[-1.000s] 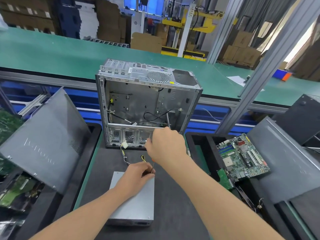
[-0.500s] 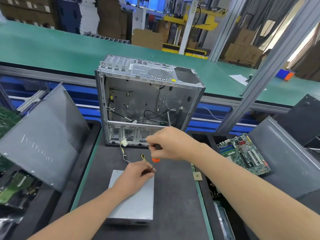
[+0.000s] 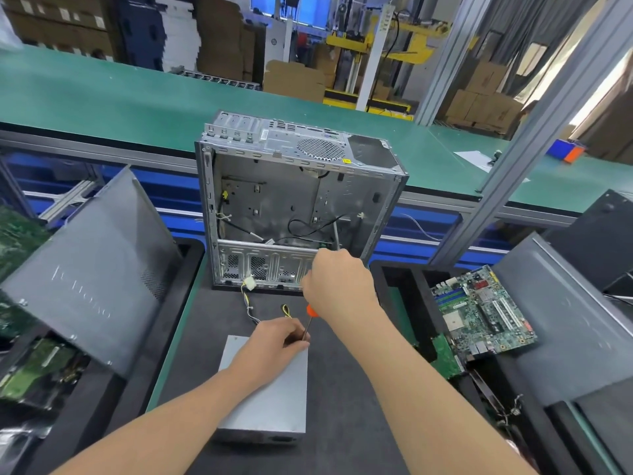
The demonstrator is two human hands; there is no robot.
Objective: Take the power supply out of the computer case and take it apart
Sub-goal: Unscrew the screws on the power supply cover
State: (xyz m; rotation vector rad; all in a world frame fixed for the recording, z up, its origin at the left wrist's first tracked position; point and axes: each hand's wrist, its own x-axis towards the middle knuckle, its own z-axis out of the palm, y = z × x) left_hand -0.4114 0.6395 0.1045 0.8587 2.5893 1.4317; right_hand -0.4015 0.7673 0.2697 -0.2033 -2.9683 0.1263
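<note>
The grey metal power supply lies flat on the dark mat in front of me, its yellow and black cables trailing toward the case. My left hand rests on its far edge, fingers pinched around the screwdriver's shaft at the box's far right corner. Above it, my right hand is closed on the handle of the orange-collared screwdriver, which stands almost upright. The open, empty computer case stands behind, with loose black wires inside.
A grey side panel leans in the black bin at left. A green motherboard lies in the bin at right beside another grey panel. A green conveyor runs behind the case, and a slanted aluminium post rises at right.
My right hand has shifted slightly on the screwdriver handle above the power supply's corner. My left hand has stayed put on the box. The view moved a little.
</note>
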